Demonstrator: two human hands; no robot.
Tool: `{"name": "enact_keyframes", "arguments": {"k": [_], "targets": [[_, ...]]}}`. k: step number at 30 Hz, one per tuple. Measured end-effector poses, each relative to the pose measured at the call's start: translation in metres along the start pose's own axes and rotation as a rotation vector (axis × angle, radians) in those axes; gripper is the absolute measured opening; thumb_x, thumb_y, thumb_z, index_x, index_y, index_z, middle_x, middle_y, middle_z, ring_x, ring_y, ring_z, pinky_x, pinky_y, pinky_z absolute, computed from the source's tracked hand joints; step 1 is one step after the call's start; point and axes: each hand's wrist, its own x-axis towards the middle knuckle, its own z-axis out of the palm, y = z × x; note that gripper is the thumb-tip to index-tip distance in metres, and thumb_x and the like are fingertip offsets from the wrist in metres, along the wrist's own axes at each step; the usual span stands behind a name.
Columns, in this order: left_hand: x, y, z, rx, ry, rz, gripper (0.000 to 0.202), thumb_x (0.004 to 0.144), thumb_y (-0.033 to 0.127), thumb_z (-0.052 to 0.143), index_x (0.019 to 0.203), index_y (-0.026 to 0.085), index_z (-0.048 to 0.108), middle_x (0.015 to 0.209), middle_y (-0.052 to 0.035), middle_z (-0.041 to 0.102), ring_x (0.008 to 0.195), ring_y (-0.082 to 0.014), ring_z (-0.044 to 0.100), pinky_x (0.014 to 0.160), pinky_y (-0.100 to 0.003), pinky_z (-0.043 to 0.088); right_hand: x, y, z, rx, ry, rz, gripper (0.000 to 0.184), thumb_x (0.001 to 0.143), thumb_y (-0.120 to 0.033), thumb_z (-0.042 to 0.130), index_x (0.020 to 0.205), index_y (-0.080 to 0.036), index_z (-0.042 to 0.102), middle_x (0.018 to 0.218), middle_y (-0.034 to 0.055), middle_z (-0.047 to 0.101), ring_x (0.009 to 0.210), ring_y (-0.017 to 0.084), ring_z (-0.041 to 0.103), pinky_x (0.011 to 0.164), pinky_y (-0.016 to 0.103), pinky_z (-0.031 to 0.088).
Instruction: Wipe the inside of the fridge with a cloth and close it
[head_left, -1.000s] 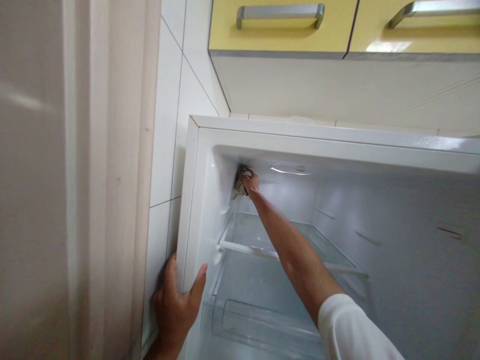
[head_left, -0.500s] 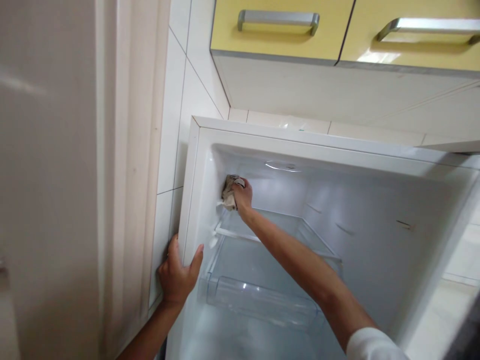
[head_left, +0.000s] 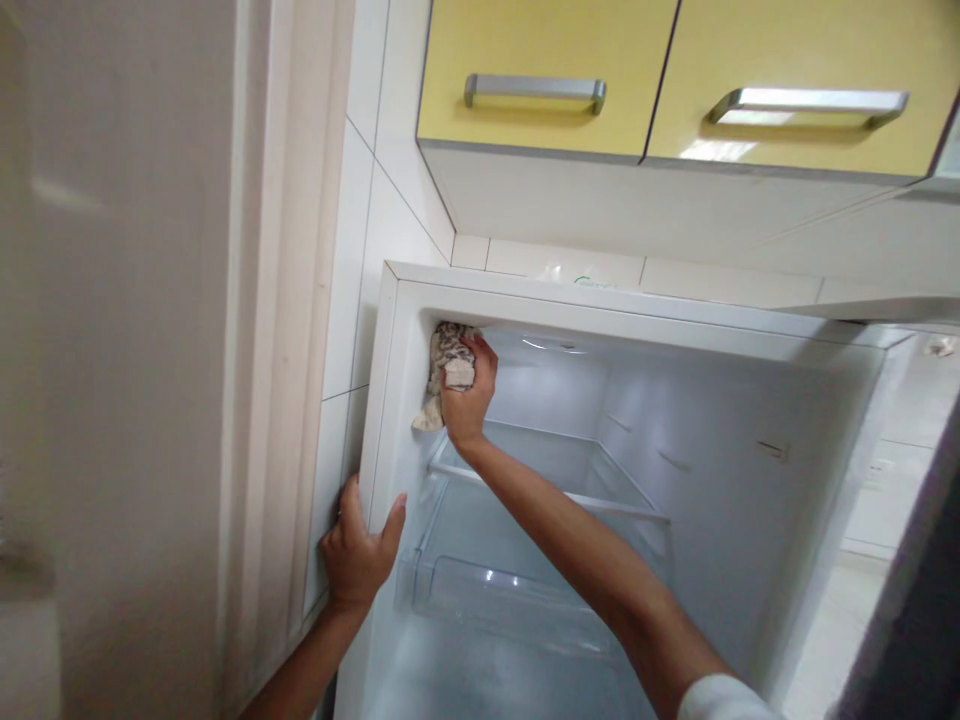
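Right grip clutching cloth, inside fridge

Yellow cabinets, silver handles, above; white wall tiles beside beige frame.

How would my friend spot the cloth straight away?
Find the open white fridge below the yellow cupboards. In its upper left corner, the person's right hand holds a bunched cloth. Unlike the smooth, clear shelf below, it's crumpled, with a dark-and-cream pattern.
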Motion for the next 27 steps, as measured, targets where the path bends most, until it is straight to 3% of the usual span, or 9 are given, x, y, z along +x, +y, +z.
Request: {"name": "enact_keyframes", "arguments": {"k": [6, 11, 14, 17, 20, 23, 27], "targets": [[-0.001, -0.001, 0.000, -0.006, 0.022, 0.014, 0.065, 0.092, 0.060, 0.061, 0.132, 0.008, 0.056, 0.106, -0.0220, 0.076, 0.086, -0.0348, 0.077, 0.069, -0.038, 0.057, 0.001, 0.071, 0.012, -0.063, -0.065, -0.230, 0.045, 0.083, -0.030, 0.056, 0.128, -0.023, 0.053, 0.146, 0.0164, 0.046, 0.145, 0.030, 0.041, 0.120, 0.053, 0.037], [-0.001, -0.002, 0.000, -0.030, 0.015, 0.012, 0.064, 0.091, 0.058, 0.064, 0.132, 0.009, 0.056, 0.106, -0.0210, 0.077, 0.089, -0.0343, 0.077, 0.072, -0.039, 0.059, -0.001, 0.109, 0.023, -0.199, -0.095, -0.165, 0.052, 0.081, -0.025, 0.057, 0.132, -0.021, 0.051, 0.151, 0.0179, 0.041, 0.151, 0.029, 0.033, 0.122, 0.052, 0.036], [-0.002, -0.002, 0.000, -0.042, -0.010, -0.012, 0.064, 0.089, 0.056, 0.067, 0.131, 0.009, 0.056, 0.104, -0.0200, 0.077, 0.089, -0.0344, 0.077, 0.072, -0.039, 0.060, 0.004, 0.120, 0.034, -0.248, -0.076, -0.008, 0.059, 0.081, -0.019, 0.053, 0.140, -0.018, 0.046, 0.155, 0.0180, 0.038, 0.151, 0.025, 0.033, 0.123, 0.046, 0.034], [-0.003, -0.002, 0.000, -0.048, -0.005, -0.003, 0.063, 0.089, 0.055, 0.067, 0.132, 0.010, 0.055, 0.104, -0.0194, 0.077, 0.089, -0.0335, 0.077, 0.072, -0.038, 0.060, 0.014, 0.130, 0.042, -0.284, -0.132, 0.346, 0.060, 0.083, -0.018, 0.055, 0.142, -0.019, 0.046, 0.153, 0.0156, 0.045, 0.145, 0.025, 0.042, 0.121, 0.041, 0.036], [-0.001, 0.000, -0.002, -0.034, 0.042, 0.064, 0.063, 0.092, 0.056, 0.065, 0.133, 0.009, 0.055, 0.103, -0.0194, 0.077, 0.084, -0.0323, 0.078, 0.068, -0.036, 0.058, 0.022, 0.143, 0.045, -0.308, -0.169, 0.653, 0.050, 0.087, -0.023, 0.056, 0.137, -0.019, 0.052, 0.139, 0.0155, 0.055, 0.125, 0.026, 0.060, 0.111, 0.041, 0.047], [0.003, 0.004, -0.005, -0.042, 0.068, 0.111, 0.060, 0.096, 0.055, 0.060, 0.131, 0.007, 0.055, 0.101, -0.0197, 0.077, 0.083, -0.0307, 0.078, 0.067, -0.034, 0.058, 0.025, 0.157, 0.044, -0.320, -0.146, 0.804, 0.042, 0.091, -0.027, 0.052, 0.132, -0.017, 0.055, 0.124, 0.0164, 0.061, 0.105, 0.026, 0.067, 0.100, 0.044, 0.054], [0.004, 0.006, -0.006, -0.039, 0.088, 0.122, 0.058, 0.097, 0.055, 0.058, 0.130, 0.007, 0.055, 0.098, -0.0199, 0.078, 0.078, -0.0295, 0.078, 0.065, -0.033, 0.058, 0.023, 0.165, 0.042, -0.312, -0.114, 0.922, 0.038, 0.089, -0.027, 0.056, 0.125, -0.018, 0.058, 0.111, 0.0126, 0.065, 0.095, 0.024, 0.069, 0.093, 0.042, 0.056]]}}
